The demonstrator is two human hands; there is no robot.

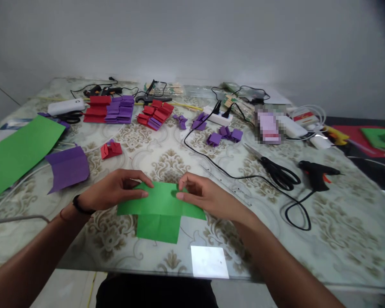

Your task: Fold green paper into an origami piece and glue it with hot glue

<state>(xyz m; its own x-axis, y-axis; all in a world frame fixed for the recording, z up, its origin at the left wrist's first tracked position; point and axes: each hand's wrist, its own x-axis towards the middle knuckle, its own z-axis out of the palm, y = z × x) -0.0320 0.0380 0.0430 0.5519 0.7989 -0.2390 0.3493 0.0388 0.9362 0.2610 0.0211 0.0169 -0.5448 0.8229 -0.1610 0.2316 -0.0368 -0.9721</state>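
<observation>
A green paper [160,201] with creases and a T-like outline is held over the near middle of the table. My left hand [115,190] pinches its upper left part between thumb and fingers. At the upper right part, my right hand [203,194] grips the same sheet with thumb and curled fingers. The paper's lower flap hangs toward me, narrower than the top. Beyond my left hand sit a small folded red paper piece [111,149] and a curled purple paper sheet [69,168].
Green sheets [22,149] lie at the left. Folded red and purple pieces [118,110] stand at the back. Black scissors [279,172] and a glue gun [319,173] rest at the right, near a power strip [218,116] whose black cable crosses the table.
</observation>
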